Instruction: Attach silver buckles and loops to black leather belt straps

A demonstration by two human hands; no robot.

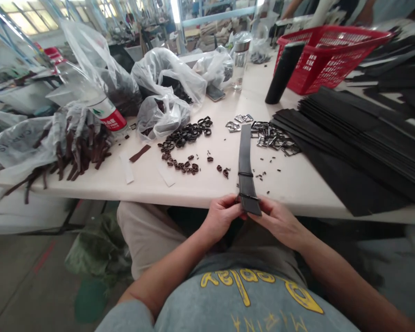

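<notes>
Both hands, left hand (223, 216) and right hand (278, 221), have fingers clamped on the near end of a black strap (245, 161) lying over the tabletop (200, 184) edge; it looks light, limp, best pinched by its edges.

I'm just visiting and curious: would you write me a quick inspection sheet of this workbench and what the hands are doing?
Surface: white table, crowded.
Job's things: black strap with two loops around it, lying over the table edge, its near end held by both hands.
Clutter: dark loops, metal buckles, stacked black straps, plastic bags, brown strips, red basket, black cylinder.
Grippers: left hand and right hand both pinch the strap's end.
Cables: nothing seen.
Surroundings: workshop with windows; another person's arm at the far right, top.
</notes>
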